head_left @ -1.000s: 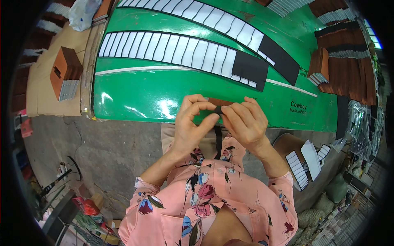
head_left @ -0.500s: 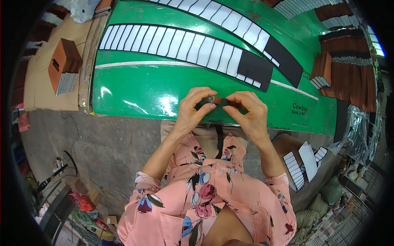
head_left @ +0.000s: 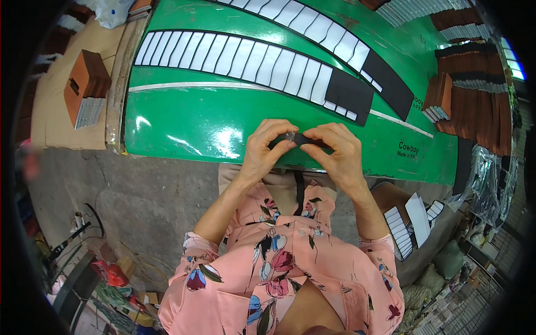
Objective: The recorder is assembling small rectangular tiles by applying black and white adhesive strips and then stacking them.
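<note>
Both my hands are closed by fingertips and thumb on one small dark strip (head_left: pixel 300 138), above the near edge of the green tabletop (head_left: pixel 184 123). My left hand (head_left: pixel 262 148) pinches its left end, where a small pale, shiny patch shows. My right hand (head_left: pixel 338 151) grips the right end, and the fingers cover much of the strip. Beyond my hands lies a row of overlapping black pieces with white faces (head_left: pixel 234 56). A second such row (head_left: pixel 318 28) lies farther back.
On cardboard at the left stands a small stack of brown pieces (head_left: pixel 89 86). Larger brown stacks (head_left: pixel 480 106) line the right side, with clear plastic wrap (head_left: pixel 483 178) below them. At lower right, more white-faced pieces (head_left: pixel 399 231) sit below the table's edge.
The strip has turned in my fingers: its brown face showed between them before, and now its dark side shows. My hands have barely shifted.
</note>
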`<state>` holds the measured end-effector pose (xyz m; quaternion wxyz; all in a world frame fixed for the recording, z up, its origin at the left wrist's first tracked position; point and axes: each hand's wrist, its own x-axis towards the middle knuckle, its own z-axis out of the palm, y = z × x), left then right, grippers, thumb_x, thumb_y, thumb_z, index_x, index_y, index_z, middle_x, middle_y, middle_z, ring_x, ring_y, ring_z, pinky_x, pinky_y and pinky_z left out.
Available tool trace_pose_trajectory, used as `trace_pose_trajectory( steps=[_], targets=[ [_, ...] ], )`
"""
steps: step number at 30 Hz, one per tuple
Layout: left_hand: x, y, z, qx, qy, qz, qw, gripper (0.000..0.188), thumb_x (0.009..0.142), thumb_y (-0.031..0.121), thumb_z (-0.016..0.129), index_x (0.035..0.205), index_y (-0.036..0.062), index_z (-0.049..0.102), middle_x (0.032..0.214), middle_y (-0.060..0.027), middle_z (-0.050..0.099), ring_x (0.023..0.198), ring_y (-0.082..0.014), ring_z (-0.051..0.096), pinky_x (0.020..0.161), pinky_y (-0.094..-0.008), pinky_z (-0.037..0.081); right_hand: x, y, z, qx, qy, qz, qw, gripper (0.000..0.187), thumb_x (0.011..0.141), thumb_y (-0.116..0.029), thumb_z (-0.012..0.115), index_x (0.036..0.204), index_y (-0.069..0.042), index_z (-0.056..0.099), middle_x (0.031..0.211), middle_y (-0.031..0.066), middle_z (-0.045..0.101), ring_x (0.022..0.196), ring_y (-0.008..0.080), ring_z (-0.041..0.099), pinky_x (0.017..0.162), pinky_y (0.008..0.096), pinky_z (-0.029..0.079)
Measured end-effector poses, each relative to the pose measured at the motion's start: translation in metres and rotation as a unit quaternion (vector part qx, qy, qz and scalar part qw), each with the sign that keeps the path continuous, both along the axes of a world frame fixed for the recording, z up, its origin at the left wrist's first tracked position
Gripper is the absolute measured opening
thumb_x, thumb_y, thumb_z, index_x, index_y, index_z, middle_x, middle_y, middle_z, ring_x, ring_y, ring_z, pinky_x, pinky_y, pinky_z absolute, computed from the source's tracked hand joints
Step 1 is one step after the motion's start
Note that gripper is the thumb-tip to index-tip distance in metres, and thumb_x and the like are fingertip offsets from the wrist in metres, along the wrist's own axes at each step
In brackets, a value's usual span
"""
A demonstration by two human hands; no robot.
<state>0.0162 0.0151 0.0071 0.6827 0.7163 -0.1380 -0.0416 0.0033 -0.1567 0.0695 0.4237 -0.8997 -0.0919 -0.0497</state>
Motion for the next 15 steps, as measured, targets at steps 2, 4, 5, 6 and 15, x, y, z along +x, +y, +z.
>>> trace_pose_trajectory(
  steps=[2,4,5,6,15],
  targets=[
    [0.0002,-0.0003,-0.0004,0.005,-0.011,0.002,1.0,0.025,0.074,0.004,0.07,0.098,0.0037,0.065,0.098,-0.0076,0.062,0.089,-0.0206,0.056,0.076,-0.0297,0.046,0.0008,-0.0009,0.0006,-0.015,-0.007,0.001,1.0,0.021,0.065,-0.011,0.076,0.084,-0.005,0.068,0.078,0.0047,0.063,0.068,0.0197,0.055,0.059,0.0307,0.044],
    [0.0,-0.0007,-0.0006,0.002,-0.008,0.002,1.0,0.025,0.074,0.004,0.07,0.098,0.0036,0.065,0.098,-0.0076,0.062,0.089,-0.0207,0.056,0.076,-0.0297,0.046,0.0015,-0.0007,0.0013,-0.018,-0.009,0.002,1.0,0.021,0.065,-0.011,0.076,0.084,-0.005,0.068,0.078,0.0049,0.063,0.068,0.0198,0.055,0.06,0.0308,0.044],
    [-0.0001,-0.0007,-0.0004,0.0,-0.005,0.003,1.0,0.025,0.074,0.004,0.07,0.098,0.0036,0.065,0.097,-0.0076,0.062,0.089,-0.0207,0.056,0.076,-0.0297,0.046,0.0018,-0.0006,0.0015,-0.019,-0.011,0.003,1.0,0.022,0.065,-0.011,0.076,0.085,-0.005,0.068,0.079,0.0051,0.063,0.068,0.0199,0.056,0.06,0.0308,0.044],
    [-0.0001,-0.0008,-0.0002,0.0,-0.005,0.003,1.0,0.025,0.074,0.004,0.07,0.098,0.0036,0.065,0.097,-0.0076,0.062,0.089,-0.0207,0.056,0.076,-0.0297,0.046,0.0019,-0.0007,0.0013,-0.019,-0.012,0.003,1.0,0.022,0.065,-0.011,0.076,0.085,-0.005,0.068,0.079,0.0051,0.063,0.068,0.0199,0.056,0.06,0.0308,0.044],
    [-0.0001,-0.0007,-0.0004,0.011,-0.006,0.005,1.0,0.025,0.073,0.005,0.071,0.097,0.0034,0.065,0.097,-0.0077,0.063,0.089,-0.021,0.056,0.076,-0.03,0.046,0.0029,-0.0016,0.0013,-0.021,-0.017,0.013,1.0,0.022,0.066,-0.011,0.075,0.086,-0.005,0.069,0.08,0.0055,0.063,0.07,0.0204,0.056,0.061,0.0312,0.044]
  ],
)
